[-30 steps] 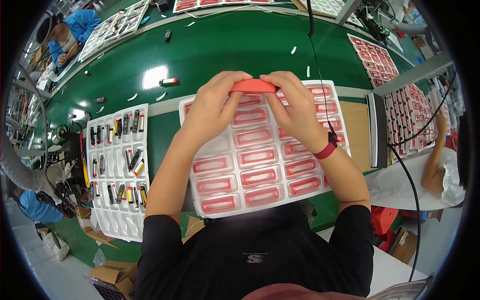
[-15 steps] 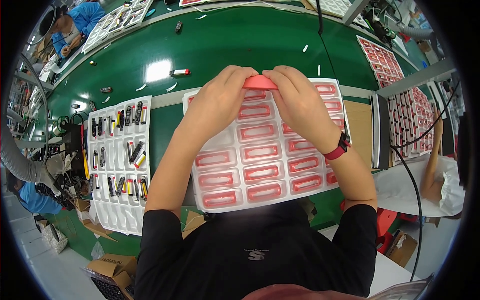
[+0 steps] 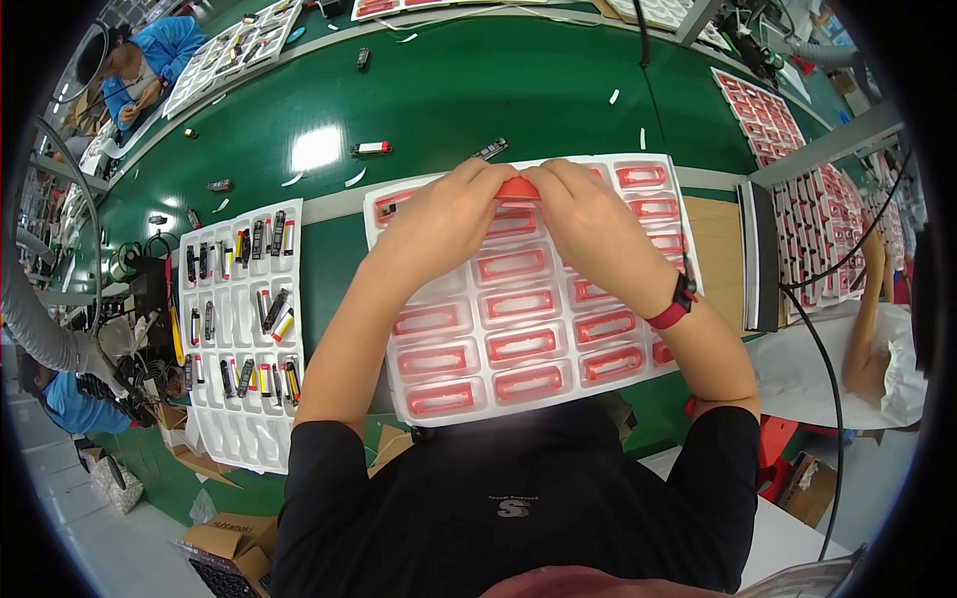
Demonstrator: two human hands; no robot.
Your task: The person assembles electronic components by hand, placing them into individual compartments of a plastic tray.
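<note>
My left hand (image 3: 444,219) and my right hand (image 3: 596,227) meet above the far part of a white moulded tray (image 3: 439,284). Between their fingertips they pinch a small red plastic casing (image 3: 517,189), one end in each hand; the fingers hide most of its underside. The tray's pockets hold several translucent red rectangular frames (image 3: 525,343). In its far left pocket, a red piece (image 3: 389,207) with a dark bit in it shows beside my left hand. Just beyond my fingertips, a black electronic part (image 3: 491,149) lies on the green table.
To the left stands a white tray (image 3: 231,394) with several small battery assemblies. A battery part (image 3: 371,149) and paper strips lie on the green table (image 3: 449,90). Stacked trays of red parts (image 3: 817,234) are at the right. A person in blue (image 3: 164,50) sits far left.
Both hands have come slightly nearer to me with the red casing still pinched between them. The black part beyond my fingertips and the far left pocket's red piece now show.
</note>
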